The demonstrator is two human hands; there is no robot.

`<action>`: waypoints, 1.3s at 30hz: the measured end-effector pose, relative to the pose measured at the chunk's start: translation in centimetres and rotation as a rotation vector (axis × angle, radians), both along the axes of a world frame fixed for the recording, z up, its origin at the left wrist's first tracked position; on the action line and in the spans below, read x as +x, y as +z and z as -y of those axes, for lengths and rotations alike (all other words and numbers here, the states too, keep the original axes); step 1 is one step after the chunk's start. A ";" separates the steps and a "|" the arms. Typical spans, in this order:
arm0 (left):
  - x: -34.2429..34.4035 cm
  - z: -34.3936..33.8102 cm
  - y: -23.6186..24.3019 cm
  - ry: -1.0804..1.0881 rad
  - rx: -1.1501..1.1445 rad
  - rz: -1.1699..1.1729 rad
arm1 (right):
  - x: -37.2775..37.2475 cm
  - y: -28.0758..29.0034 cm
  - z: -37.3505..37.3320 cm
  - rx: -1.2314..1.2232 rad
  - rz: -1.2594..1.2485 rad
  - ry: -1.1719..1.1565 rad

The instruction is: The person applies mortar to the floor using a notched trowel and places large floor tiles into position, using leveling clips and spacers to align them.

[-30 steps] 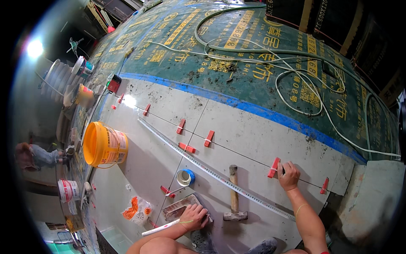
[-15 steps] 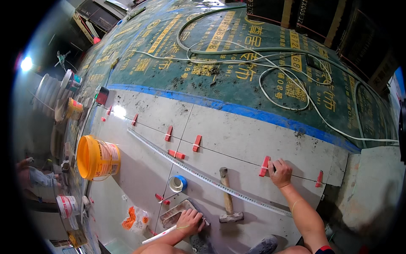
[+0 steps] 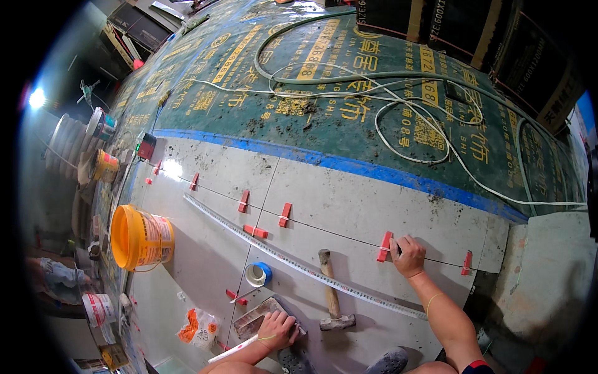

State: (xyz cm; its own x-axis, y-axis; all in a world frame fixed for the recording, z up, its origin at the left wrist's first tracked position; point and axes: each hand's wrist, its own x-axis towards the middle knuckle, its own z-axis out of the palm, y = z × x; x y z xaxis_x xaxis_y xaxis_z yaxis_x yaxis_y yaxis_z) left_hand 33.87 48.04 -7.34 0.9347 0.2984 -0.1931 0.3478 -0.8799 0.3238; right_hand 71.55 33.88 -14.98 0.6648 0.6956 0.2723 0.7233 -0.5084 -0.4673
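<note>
Closed around a small dark object (image 3: pixel 399 249), my right hand (image 3: pixel 409 257) is up against a red tile-levelling wedge (image 3: pixel 384 247) on the joint between two light grey tiles. My left hand (image 3: pixel 276 330) is curled at the edge of a dirty rectangular float-like tool (image 3: pixel 256 316); what its fingers grip is hidden. A white stick (image 3: pixel 233 349) runs beneath that wrist. Between my hands, a hammer (image 3: pixel 331 290) lies on the tiles, its head nearest me. Across its handle side stretches a long measuring tape (image 3: pixel 293 267).
More red wedges (image 3: pixel 284 214) line the joints. A blue tape roll (image 3: pixel 258 273), a plastic bag (image 3: pixel 199 328) and a yellow bucket (image 3: pixel 142 238) stand to the left. Beyond blue tape, a white cable (image 3: pixel 408 154) and a hose cross green floor sheeting. Dark boxes (image 3: pixel 461 34) stand far right.
The whole view has shifted slightly. Both hands stay at the same places, the right by the wedge and the left at the float-like tool.
</note>
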 end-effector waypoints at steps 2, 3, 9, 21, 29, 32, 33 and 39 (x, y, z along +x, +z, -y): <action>0.0 0.0 0.1 0.003 0.000 0.004 | 0.0 0.0 0.0 -0.005 0.000 -0.011; 0.0 0.0 0.1 0.000 0.001 -0.002 | 0.0 0.0 0.0 0.007 -0.002 0.002; 0.0 0.0 0.0 0.013 -0.012 0.008 | -0.1 -0.2 0.1 -0.016 -0.009 0.001; -0.2 -0.1 0.1 0.029 -0.014 0.000 | -0.2 0.0 -0.2 0.020 -0.018 0.009; -0.6 -0.3 0.0 -0.005 -0.026 -0.044 | -0.5 0.1 -0.4 0.003 -0.027 -0.013; -0.6 -0.3 0.0 0.000 -0.017 0.014 | -0.6 0.2 -0.4 -0.006 -0.019 -0.010; -0.6 -0.3 0.0 -0.002 -0.019 0.015 | -0.6 0.2 -0.4 -0.001 -0.018 -0.011; -0.6 -0.3 0.0 -0.010 -0.012 0.022 | -0.5 0.1 -0.3 -0.027 -0.046 -0.007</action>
